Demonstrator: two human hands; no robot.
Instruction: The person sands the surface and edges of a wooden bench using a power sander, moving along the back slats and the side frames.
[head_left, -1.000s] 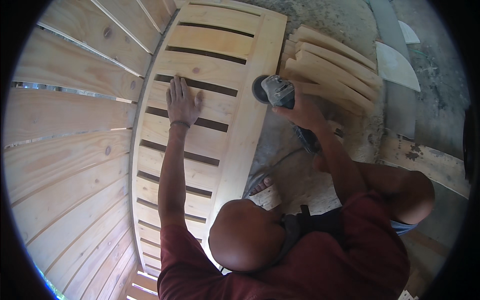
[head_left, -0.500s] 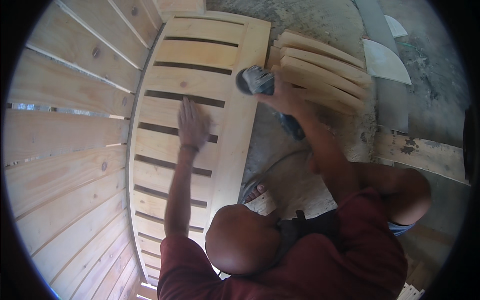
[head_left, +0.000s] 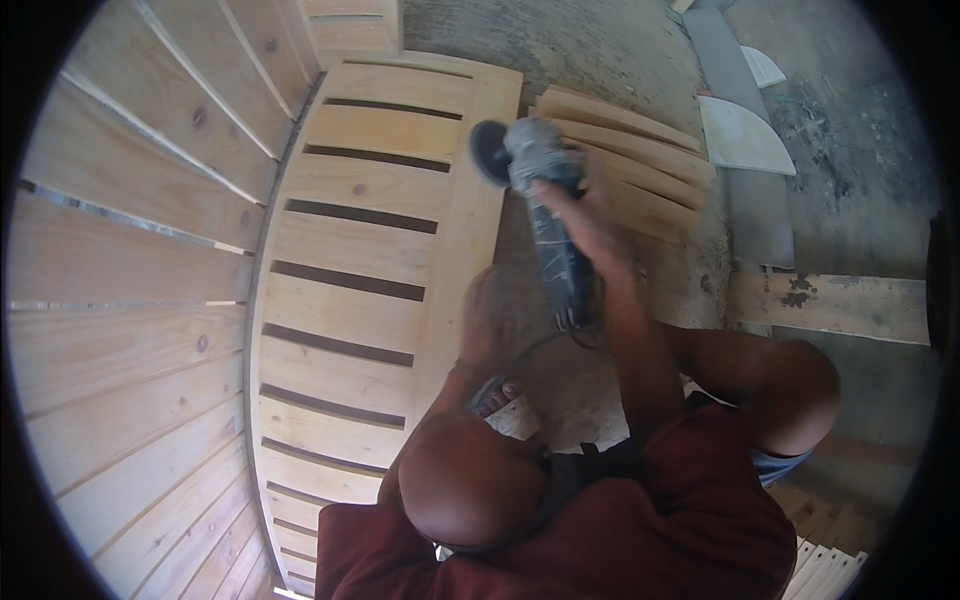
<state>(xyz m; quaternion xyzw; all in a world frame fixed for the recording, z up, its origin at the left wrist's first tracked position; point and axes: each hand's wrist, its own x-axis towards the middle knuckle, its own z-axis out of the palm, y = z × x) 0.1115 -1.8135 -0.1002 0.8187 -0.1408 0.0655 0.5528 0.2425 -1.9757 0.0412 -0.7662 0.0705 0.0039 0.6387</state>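
My right hand is wrapped around the body of an angle grinder with a grey head and a dark lower body. Its round dark disc faces left over the right edge of a slatted wooden panel. Whether the disc touches the wood I cannot tell. Close to that panel's right edge, below the grinder's disc, is my left hand, smeared by motion, its fingers unclear.
A wall of wooden boards rises along the left. Several curved wooden slats lie stacked beyond the grinder. Pale quarter-round pieces rest on the concrete floor. A stained plank lies at right.
My left hand has come off the middle slats and moved right and nearer, to the panel's edge. The grinder has swung to show its long body. The whole view has shifted slightly.
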